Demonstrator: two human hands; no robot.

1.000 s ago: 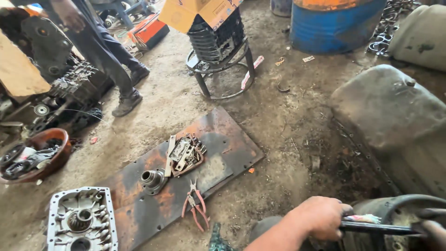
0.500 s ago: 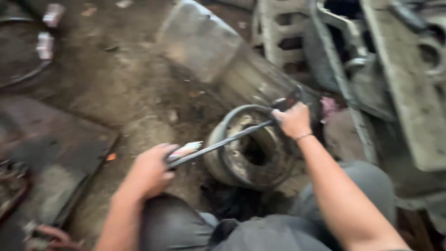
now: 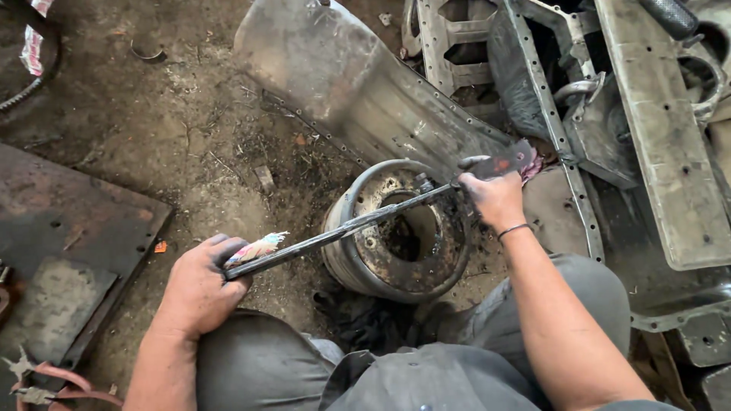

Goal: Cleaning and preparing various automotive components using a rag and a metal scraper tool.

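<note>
Oily, packed dirt floor [image 3: 190, 144] is serving as the work surface, littered with scraps and bordered by greasy metal parts. At its centre a round metal drum [image 3: 396, 228] is lying with its open face upward, showing a dark bore ringed by rusty, grimy metal; what is sitting down inside the bore is too dark to make out. A long flat metal bar [image 3: 343, 228] is stretching across the top of the drum, resting against its rim. The left hand [image 3: 199, 285] is gripping the near end of the bar with its fingers [image 3: 228, 266] curled tightly around it, just beside a frayed strip of pale tape [image 3: 257, 247] sticking out past the knuckles. The right hand [image 3: 495, 198], wearing a thin wristband, is closing its fingers [image 3: 472, 164] around the far end, where the bar is widening into a flat dark blade with a reddish patch [image 3: 506, 161]. Behind the drum a dented sheet-metal pan [image 3: 358, 84] is lying tilted, and perforated gasket-like frames [image 3: 556, 114] are piling up to the right. A rusty steel plate [image 3: 68, 228] is lying on the floor to the left, cut off by the edge, with red-handled pliers [image 3: 53, 380] only partly showing at the lower corner. The person's grey trousers are hiding the floor below the drum.
</note>
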